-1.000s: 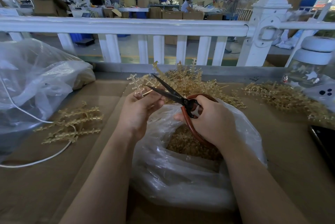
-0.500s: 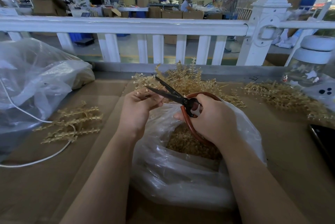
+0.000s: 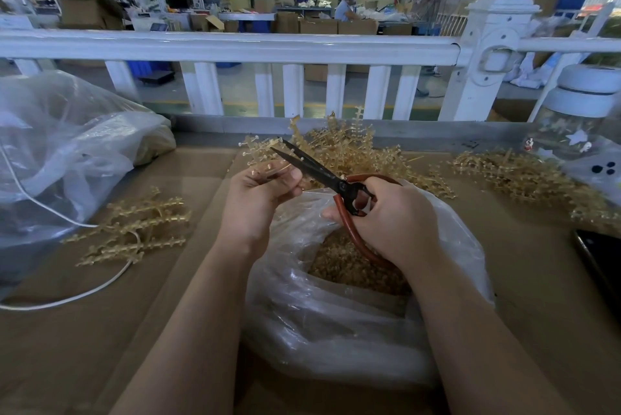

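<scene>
1. Amber plastic sprue (image 3: 260, 152): pinched between the thumb and curled fingers of the left hand (image 3: 258, 199), at 11 o'clock from the bag (image 3: 336, 340) mouth.
2. Right hand (image 3: 393, 216): fingers clamped round the red loops of the scissors (image 3: 316, 169). The blades lie nearly together, tips at the sprue.
3. Step judged: snipping parts off the sprue so that they drop into the bag.
4. Next move likely calls for opening the blades and feeding the sprue to an uncut branch over the bag, with the left fingertips clear of the edge.
</scene>
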A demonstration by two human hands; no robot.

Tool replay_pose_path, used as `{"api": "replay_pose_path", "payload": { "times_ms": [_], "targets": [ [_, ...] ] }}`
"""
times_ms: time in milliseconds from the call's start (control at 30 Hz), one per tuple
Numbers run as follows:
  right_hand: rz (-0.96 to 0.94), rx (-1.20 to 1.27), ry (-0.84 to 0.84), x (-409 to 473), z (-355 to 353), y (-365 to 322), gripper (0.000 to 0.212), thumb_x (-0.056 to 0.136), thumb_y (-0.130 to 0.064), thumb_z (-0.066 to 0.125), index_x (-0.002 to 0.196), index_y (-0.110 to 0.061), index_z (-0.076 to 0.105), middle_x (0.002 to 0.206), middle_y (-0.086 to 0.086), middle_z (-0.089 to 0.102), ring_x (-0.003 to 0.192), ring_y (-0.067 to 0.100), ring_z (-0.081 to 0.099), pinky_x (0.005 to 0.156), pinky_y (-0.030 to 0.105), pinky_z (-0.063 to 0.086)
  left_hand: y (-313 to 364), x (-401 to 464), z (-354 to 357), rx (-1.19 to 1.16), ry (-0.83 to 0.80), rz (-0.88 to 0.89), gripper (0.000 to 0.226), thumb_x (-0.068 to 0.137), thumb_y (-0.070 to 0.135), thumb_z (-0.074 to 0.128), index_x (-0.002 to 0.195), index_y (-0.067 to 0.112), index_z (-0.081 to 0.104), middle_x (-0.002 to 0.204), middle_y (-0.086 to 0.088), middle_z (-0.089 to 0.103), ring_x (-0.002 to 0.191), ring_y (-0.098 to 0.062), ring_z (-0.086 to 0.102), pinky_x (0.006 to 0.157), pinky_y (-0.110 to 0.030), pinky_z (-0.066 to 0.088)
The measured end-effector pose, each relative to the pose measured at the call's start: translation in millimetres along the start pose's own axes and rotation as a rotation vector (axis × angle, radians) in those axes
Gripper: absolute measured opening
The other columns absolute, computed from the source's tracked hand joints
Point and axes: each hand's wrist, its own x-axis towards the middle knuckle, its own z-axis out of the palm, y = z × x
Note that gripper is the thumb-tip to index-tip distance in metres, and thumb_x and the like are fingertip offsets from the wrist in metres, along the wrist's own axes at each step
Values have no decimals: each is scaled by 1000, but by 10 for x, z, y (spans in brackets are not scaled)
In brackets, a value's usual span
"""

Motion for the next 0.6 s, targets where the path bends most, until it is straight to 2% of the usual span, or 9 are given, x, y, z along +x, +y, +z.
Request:
{"api": "replay_pose_path", "payload": {
  "times_ms": [100,267,333,400,467,533,600],
  "targets": [
    [4,12,9,2,7,-5,82,61,-98,31,86,-30,70,64,-23,54,59,-8,48,49,11,28,9,-1,8,-31,6,-19,22,84,-3,65,70,12,70,69,0,67,65,-12,64,73,-24,54],
    [-4,48,5,17,28,17,76,61,-96,43,89,-30,70,68,-23,56,62,-8,50,51,11,32,21,-9,6,-38,-16,-35,10,85,-1,64,79,6,67,70,-1,66,65,-12,63,75,-25,54],
    [-13,64,2,15,28,21,81,60,-96,41,90,-28,71,69,-21,59,63,-8,51,52,11,34,27,-13,6,-39,-14,-48,8,85,0,64,80,6,67,70,-1,66,65,-12,63,77,-27,54],
    [-14,78,-5,12,27,17,85,59,-98,36,90,-27,72,68,-20,58,62,-7,51,52,11,33,34,-19,10,-36,-18,-67,8,82,5,66,76,9,70,69,-1,67,64,-12,62,78,-28,55],
    [-8,98,-24,10,21,13,85,59,-97,37,94,-29,73,68,-22,57,63,-7,53,52,12,35,38,-25,18,-32,-7,-99,18,82,6,66,69,16,73,68,-1,67,63,-12,61,76,-28,54],
    [-3,128,-40,1,23,17,79,62,-94,44,99,-31,74,65,-24,56,62,-7,54,52,11,36,41,-26,18,-26,18,-132,27,88,4,64,67,18,74,67,0,67,62,-12,59,74,-27,52],
    [15,170,-46,-7,35,30,60,67,-86,58,96,-36,73,62,-25,56,60,-6,57,49,9,36,43,-17,10,-56,65,-175,26,91,5,62,72,18,74,68,1,66,62,-11,58,72,-25,51]
  ]
}}
